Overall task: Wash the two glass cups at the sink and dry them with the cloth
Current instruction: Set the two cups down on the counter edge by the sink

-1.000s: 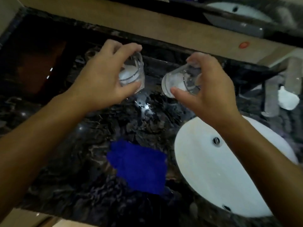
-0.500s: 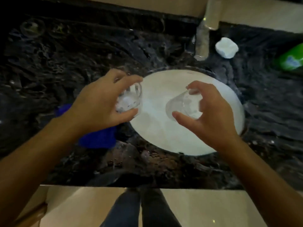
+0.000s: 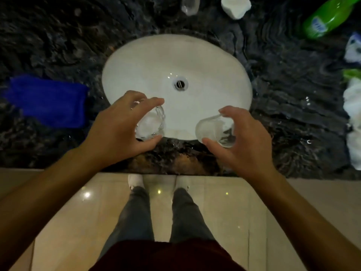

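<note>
Seemingly unwashed, each clear glass cup (image 3: 150, 123) (image 3: 214, 130) sat gripped in a hand (image 3: 117, 130) (image 3: 242, 137) over the white oval sink's (image 3: 205, 61) near rim; washing and drying remained.

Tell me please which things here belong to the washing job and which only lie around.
For the job: left glass cup, right glass cup, sink, blue cloth.
Lying about: green bottle, white lump, white wrappers.

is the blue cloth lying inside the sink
No, the blue cloth lies on the dark counter left of the white sink, outside its rim.
</note>
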`<action>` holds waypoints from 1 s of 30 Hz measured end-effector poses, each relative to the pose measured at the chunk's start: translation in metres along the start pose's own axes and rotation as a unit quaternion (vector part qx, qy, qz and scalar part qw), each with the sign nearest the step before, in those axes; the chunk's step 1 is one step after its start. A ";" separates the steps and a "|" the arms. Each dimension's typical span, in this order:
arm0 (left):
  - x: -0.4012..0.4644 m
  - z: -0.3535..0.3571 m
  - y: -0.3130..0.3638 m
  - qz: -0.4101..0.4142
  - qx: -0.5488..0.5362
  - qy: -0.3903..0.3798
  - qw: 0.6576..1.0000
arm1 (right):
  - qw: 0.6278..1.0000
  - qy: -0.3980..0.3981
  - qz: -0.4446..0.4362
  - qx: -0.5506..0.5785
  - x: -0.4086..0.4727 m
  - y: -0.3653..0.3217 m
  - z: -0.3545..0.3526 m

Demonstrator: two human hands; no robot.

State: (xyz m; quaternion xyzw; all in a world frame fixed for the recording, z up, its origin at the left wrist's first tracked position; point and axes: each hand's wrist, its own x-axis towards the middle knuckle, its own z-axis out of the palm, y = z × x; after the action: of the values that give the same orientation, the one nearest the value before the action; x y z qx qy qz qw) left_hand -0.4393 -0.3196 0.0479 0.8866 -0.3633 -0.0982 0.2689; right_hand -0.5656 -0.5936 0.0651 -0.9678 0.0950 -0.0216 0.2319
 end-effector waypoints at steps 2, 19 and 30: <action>-0.010 0.017 0.015 -0.019 0.012 0.001 1.000 | 1.000 -0.008 -0.025 -0.001 -0.009 0.014 0.000; -0.052 0.073 0.054 -0.113 0.067 -0.017 0.991 | 0.991 -0.072 -0.114 0.016 -0.034 0.070 0.026; -0.047 0.079 0.053 -0.109 0.010 -0.015 0.994 | 0.990 -0.058 -0.132 0.007 -0.035 0.070 0.036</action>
State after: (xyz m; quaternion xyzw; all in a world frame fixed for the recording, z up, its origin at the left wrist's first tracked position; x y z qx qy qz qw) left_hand -0.5329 -0.3500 0.0101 0.9218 -0.2697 -0.1370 0.2425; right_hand -0.6086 -0.6321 0.0015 -0.9700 -0.0475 0.0038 0.2386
